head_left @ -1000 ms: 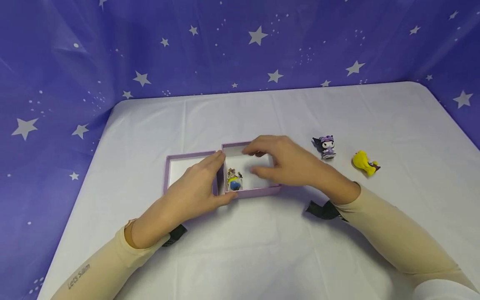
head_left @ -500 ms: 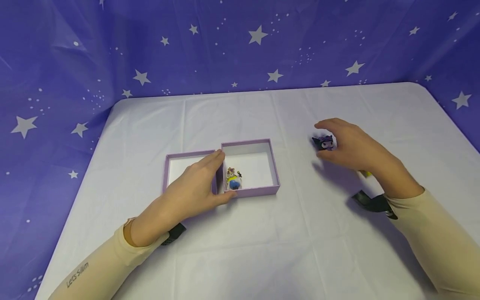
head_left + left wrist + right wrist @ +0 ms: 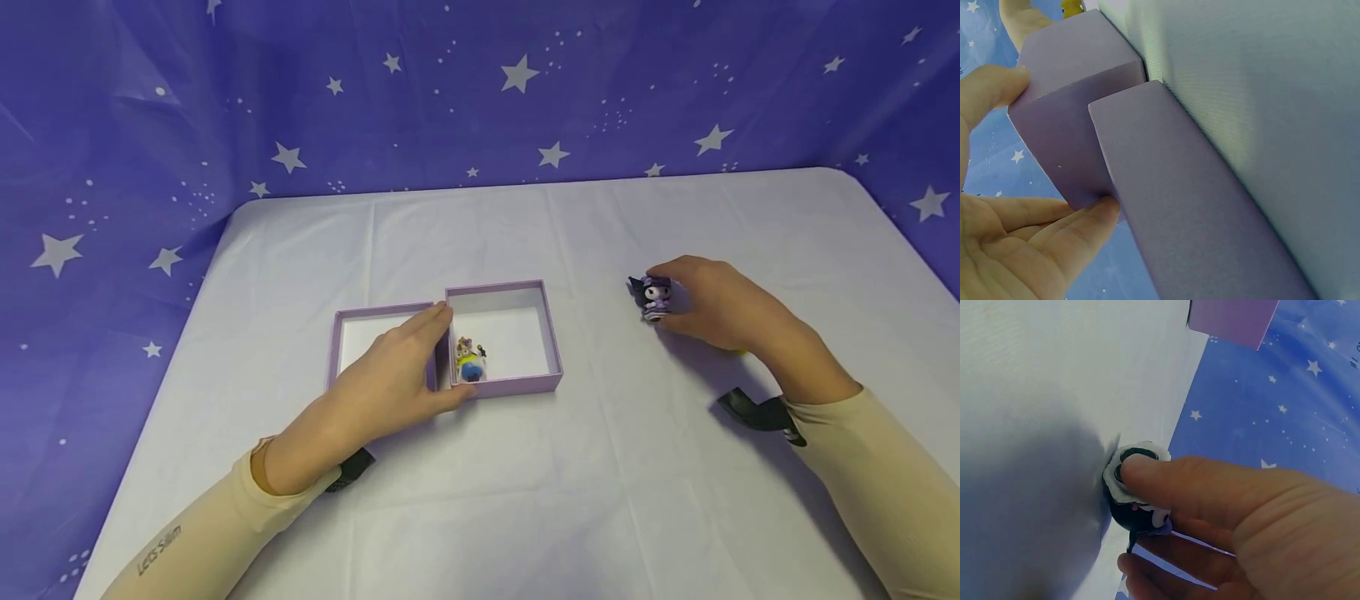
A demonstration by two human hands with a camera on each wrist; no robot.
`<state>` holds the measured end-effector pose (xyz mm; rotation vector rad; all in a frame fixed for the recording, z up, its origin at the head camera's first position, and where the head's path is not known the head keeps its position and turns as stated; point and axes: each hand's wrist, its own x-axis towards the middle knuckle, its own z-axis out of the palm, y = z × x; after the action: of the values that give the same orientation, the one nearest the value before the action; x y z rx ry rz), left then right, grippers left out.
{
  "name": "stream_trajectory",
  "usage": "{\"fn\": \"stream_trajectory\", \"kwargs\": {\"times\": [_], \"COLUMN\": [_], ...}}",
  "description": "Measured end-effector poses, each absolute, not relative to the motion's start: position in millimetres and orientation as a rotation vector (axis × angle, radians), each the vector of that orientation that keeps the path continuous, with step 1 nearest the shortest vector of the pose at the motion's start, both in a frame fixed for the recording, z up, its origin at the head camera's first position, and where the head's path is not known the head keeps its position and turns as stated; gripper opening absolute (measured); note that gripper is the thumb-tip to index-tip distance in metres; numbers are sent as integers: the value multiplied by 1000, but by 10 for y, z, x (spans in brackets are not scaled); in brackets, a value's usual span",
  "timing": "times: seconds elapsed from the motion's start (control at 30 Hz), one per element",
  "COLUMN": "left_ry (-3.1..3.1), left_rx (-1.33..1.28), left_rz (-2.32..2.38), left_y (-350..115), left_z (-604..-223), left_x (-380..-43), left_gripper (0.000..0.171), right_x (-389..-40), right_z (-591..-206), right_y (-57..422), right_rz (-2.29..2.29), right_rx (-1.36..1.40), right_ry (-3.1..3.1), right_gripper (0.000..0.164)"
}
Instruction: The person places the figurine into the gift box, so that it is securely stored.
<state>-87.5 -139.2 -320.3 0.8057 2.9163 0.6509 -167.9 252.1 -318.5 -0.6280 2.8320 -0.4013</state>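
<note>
My right hand (image 3: 723, 304) grips a small black, white and purple figurine (image 3: 657, 293) on the table, right of the boxes. In the right wrist view the thumb presses on the underside of the figurine (image 3: 1138, 512), with the fingers on its far side. My left hand (image 3: 390, 371) holds the left end of a purple open box (image 3: 517, 384), thumb at the front wall and fingertips by the left rim. Inside that box, at its front left corner, sits a yellow and blue figurine (image 3: 470, 367).
A second shallow purple box part (image 3: 335, 350) lies left of the box, partly under my left hand. Behind my right hand a bit of a yellow figurine (image 3: 741, 351) shows. A white cloth (image 3: 525, 492) covers the table, with a purple star-patterned curtain (image 3: 420, 92) behind.
My right hand has moved right from over the box to the black and purple figurine and closed its fingers on it. The left hand has stayed at the box.
</note>
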Motion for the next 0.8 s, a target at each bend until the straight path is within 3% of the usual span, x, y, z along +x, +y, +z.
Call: {"fn": "stream_trajectory", "kwargs": {"times": [0.8], "left_ry": [2928], "left_rx": [816], "left_rz": [648], "left_y": [-1381], "left_z": [-3201], "left_x": [-865], "left_gripper": [92], "right_x": [-1527], "right_z": [-2971], "right_y": [1982], "right_rz": [-605], "right_rx": [-1013], "right_ry": [2948], "right_gripper": [55]}}
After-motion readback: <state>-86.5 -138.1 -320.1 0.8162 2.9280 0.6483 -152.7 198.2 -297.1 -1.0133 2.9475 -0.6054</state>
